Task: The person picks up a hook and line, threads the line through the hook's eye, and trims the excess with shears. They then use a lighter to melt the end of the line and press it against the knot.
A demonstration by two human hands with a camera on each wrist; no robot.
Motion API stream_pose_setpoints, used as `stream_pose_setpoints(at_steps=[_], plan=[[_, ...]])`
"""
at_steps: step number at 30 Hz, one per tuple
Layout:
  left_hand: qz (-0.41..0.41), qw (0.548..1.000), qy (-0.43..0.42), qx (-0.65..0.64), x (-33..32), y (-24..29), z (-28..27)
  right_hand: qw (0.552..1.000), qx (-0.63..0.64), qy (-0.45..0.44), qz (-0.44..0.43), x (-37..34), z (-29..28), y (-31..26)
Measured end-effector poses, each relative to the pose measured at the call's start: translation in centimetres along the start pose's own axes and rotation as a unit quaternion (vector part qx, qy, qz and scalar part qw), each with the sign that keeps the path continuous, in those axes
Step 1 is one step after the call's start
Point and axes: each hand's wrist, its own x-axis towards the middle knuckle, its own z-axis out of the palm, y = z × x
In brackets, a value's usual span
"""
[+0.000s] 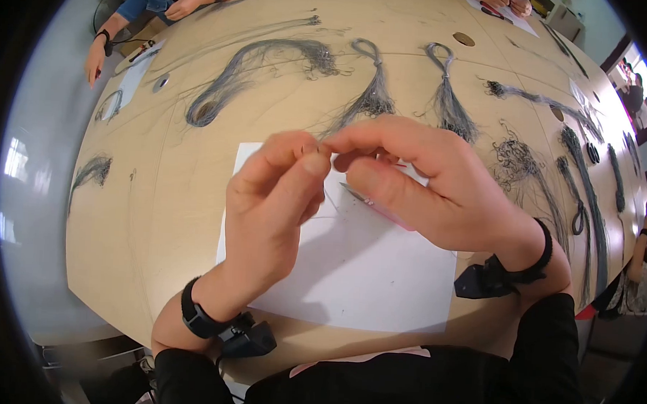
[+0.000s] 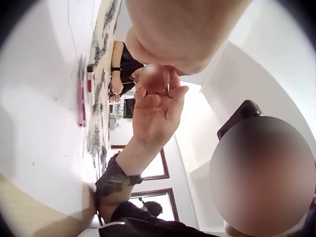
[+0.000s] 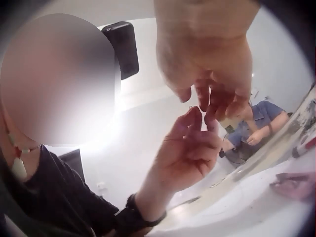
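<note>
Over a white sheet (image 1: 348, 290), my left hand (image 1: 269, 207) pinches something tiny and thin between thumb and forefinger; a small loop (image 3: 190, 107) shows at its fingertips in the right wrist view. My right hand (image 1: 440, 185) arches in from the right, its forefinger tip touching the left fingertips, its thumb held apart. What lies between the fingers is too small to identify. Beneath the right hand, a pointed metal tool (image 1: 356, 195) and a pink item (image 1: 395, 219) lie on the sheet, partly hidden.
Grey strand bundles spread over the wooden table (image 1: 142, 230): a curved one (image 1: 231, 75), two looped ones (image 1: 376, 78) (image 1: 444, 84) and a tangled one (image 1: 517, 156). Long bundles (image 1: 591, 192) lie at right. Another person's arm (image 1: 110, 34) reaches in at upper left.
</note>
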Motion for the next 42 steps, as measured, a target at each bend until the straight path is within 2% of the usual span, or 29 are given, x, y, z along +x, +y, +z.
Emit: stream_pose_setpoints(at_steps=[3,4,6,8,10,11,13,14,16,18,19,20,21,23,24,26,27,28,29,30,32,34,35,36,37,38,39,40,42], plan=[[0.053,0.998,0.016,0.02,0.8,0.6,1.2,0.993,-0.031,0.045,-0.1,0.3,0.6,0.0],[0.083,0.996,0.021,0.038,0.9,1.0,1.5,0.993,-0.026,0.043,-0.104,0.5,0.7,-0.3],[0.075,0.996,0.021,0.032,1.3,2.7,1.9,0.999,0.034,0.04,0.015,1.2,0.4,-1.1],[0.213,0.955,0.075,0.193,1.9,4.1,2.0,0.999,0.016,0.036,0.013,1.7,0.5,-2.5],[0.183,0.978,0.033,-0.089,2.3,6.3,1.1,1.0,-0.007,0.028,0.01,2.3,0.8,-3.0],[0.19,0.977,0.039,-0.087,2.6,7.9,0.3,0.999,-0.006,0.045,-0.025,2.5,1.1,-2.5],[0.199,0.97,-0.061,-0.13,3.0,11.7,-2.4,0.996,0.001,0.056,-0.063,2.9,1.3,-1.9],[0.204,0.969,-0.055,-0.125,2.9,13.5,-4.2,0.997,-0.004,0.049,-0.051,2.9,1.3,-1.6],[0.218,0.949,-0.199,-0.114,2.3,16.3,-7.1,0.998,-0.006,0.038,-0.041,3.6,2.0,-1.3],[0.217,0.944,-0.221,-0.113,1.0,15.6,-4.3,0.983,0.022,0.1,-0.151,5.0,3.6,-1.5],[0.273,0.96,-0.005,0.068,0.2,13.9,0.5,0.977,0.044,0.099,-0.184,6.2,4.5,-2.2],[0.305,0.896,0.212,0.243,-0.3,12.9,3.1,0.969,0.066,0.097,-0.217,7.2,5.2,-3.1],[0.304,0.896,0.214,0.243,-0.3,12.9,3.0,0.969,0.067,0.096,-0.216,7.8,5.2,-4.7],[0.27,0.947,0.097,0.142,0.0,13.3,2.4,0.969,0.18,-0.133,-0.101,8.5,4.7,-7.7],[0.272,0.947,0.098,0.142,-0.3,13.6,2.2,0.969,0.179,-0.135,-0.103,8.4,4.8,-7.7],[0.353,0.907,0.079,0.217,-1.0,14.3,2.0,0.96,0.14,-0.08,-0.23,8.1,4.9,-7.4],[0.403,0.906,0.027,0.13,-0.3,15.4,0.8,0.96,0.139,-0.081,-0.231,7.7,4.8,-7.1],[0.406,0.904,0.028,0.129,-0.4,17.5,-1.2,0.976,0.05,-0.058,-0.205,7.4,4.5,-6.8],[0.357,0.928,-0.054,0.094,-1.0,20.3,-3.9,0.983,-0.039,-0.032,-0.178,7.1,4.2,-6.5],[0.304,0.941,-0.136,0.057,-1.7,23.1,-6.6,0.982,-0.039,-0.032,-0.18,6.9,4.0,-5.9],[0.23,0.915,-0.33,0.039,-3.0,27.7,-11.4,0.979,-0.035,-0.005,-0.199,6.7,3.3,-4.7],[0.104,0.921,-0.376,-0.002,-6.2,31.5,-13.5,0.981,-0.064,-0.002,-0.183,6.4,2.4,-3.5],[0.106,0.922,-0.374,0.0,-8.1,32.5,-13.9,0.982,-0.093,0.001,-0.163,6.3,2.0,-2.9],[0.16,0.958,-0.23,-0.062,-10.4,33.3,-14.2,0.982,-0.091,-0.002,-0.168,6.2,1.7,-2.5],[0.212,0.966,-0.08,-0.124,-12.8,33.8,-14.3,0.985,-0.103,-0.005,-0.138,6.1,1.4,-2.1],[0.259,0.946,0.073,-0.183,-14.8,33.8,-14.1,0.987,-0.115,-0.008,-0.108,6.1,1.3,-1.8],[0.373,0.912,0.148,-0.09,-15.7,32.6,-13.0,0.987,-0.113,-0.011,-0.113,5.8,1.4,-1.5],[0.475,0.852,0.22,0.005,-16.4,31.5,-11.9,0.989,-0.106,-0.026,-0.101,5.4,1.7,-1.3],[0.499,0.827,0.256,0.035,-20.8,33.7,-14.3,0.985,-0.105,-0.082,-0.113,4.3,2.9,-0.6]])
